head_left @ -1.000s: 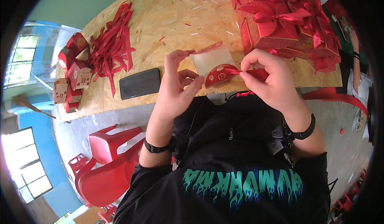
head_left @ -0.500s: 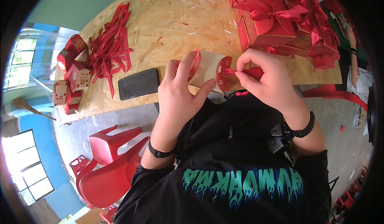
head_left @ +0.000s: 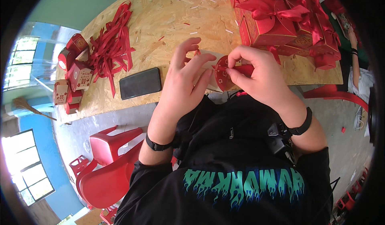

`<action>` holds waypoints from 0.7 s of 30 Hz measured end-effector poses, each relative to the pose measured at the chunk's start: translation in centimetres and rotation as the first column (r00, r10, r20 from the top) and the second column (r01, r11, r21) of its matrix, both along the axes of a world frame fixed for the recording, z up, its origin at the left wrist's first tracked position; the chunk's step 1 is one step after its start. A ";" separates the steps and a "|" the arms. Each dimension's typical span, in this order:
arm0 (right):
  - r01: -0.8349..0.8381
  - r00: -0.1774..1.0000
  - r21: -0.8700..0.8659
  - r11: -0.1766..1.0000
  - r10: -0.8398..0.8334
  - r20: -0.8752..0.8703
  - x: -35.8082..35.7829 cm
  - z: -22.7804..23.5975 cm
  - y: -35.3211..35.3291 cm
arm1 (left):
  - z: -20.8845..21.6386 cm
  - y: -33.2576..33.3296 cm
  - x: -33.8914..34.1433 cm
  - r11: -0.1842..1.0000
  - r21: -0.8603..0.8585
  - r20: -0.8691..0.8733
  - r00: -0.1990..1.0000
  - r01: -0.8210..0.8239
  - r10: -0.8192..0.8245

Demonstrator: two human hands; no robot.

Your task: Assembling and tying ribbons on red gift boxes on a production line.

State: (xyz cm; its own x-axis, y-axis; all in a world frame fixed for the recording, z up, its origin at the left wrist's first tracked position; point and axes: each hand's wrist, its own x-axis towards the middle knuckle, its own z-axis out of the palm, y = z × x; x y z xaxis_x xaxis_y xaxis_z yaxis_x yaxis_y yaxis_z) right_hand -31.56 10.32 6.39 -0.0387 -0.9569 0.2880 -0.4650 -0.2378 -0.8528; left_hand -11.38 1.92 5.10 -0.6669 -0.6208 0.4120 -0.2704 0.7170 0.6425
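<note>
A small cream and red paper box (head_left: 223,73) lies at the table's near edge between my hands, its round red end flap turned toward the right. My right hand (head_left: 260,74) is closed in a pinch on a red ribbon (head_left: 245,69) at that flap. Over the box's left part is my left hand (head_left: 185,74), its fingers bent and apart, with thumb and index tips close to the box. Whether those tips touch the box I cannot tell. Part of the box is hidden behind my left fingers.
A black phone (head_left: 140,83) lies left of my left hand. Beyond it are a heap of red ribbons (head_left: 110,44) and several small boxes (head_left: 80,76). Red ribbon-tied boxes (head_left: 268,18) are stacked at the far right. Another person's arm (head_left: 353,44) shows at the right. Red chairs (head_left: 106,181) stand lower left.
My left hand has lifted off the box and its fingers have spread. My right hand, still pinching the ribbon, has shifted slightly left.
</note>
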 end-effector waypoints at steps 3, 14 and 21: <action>0.002 1.000 -0.019 1.000 -0.003 -0.017 0.3 0.1 -0.1 | 0.1 -0.3 -0.2 0.999 0.035 0.009 1.000 0.024 -0.025; -0.051 0.997 0.013 0.999 0.052 -0.062 0.2 0.6 -0.2 | 0.7 -1.0 -0.6 0.995 -0.071 0.135 0.989 0.074 -0.064; -0.077 0.996 -0.047 0.996 0.074 -0.059 0.1 0.2 -0.2 | 0.5 -1.7 -0.6 0.995 0.063 0.062 0.994 0.082 -0.086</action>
